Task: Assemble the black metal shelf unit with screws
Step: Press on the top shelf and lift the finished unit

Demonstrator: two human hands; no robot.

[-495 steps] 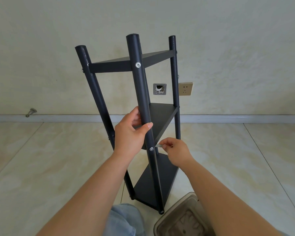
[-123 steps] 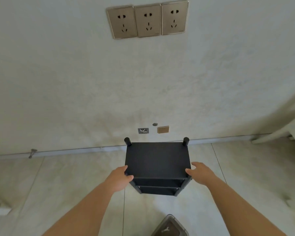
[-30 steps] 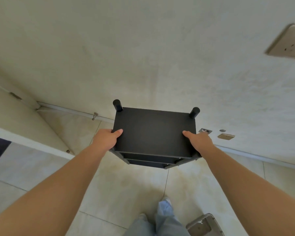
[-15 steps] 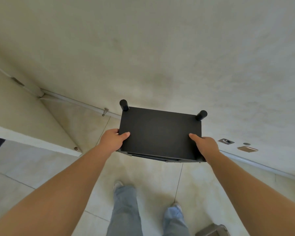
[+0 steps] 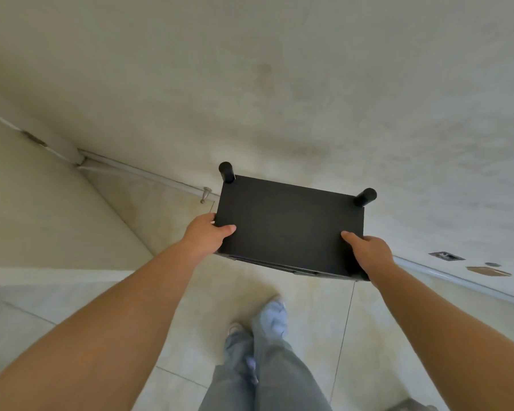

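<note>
Head view: a cream plaster wall (image 5: 279, 84) meets pale floor tiles (image 5: 166, 221) along a white skirting. The black metal shelf unit (image 5: 288, 226) is carried above the floor near the wall, seen from above, two post tops showing at its far corners. The left hand (image 5: 205, 235) grips its left edge, thumb over the top panel; the right hand (image 5: 368, 253) grips the near right corner likewise. A container corner (image 5: 410, 406) shows at the bottom edge, contents unseen.
</note>
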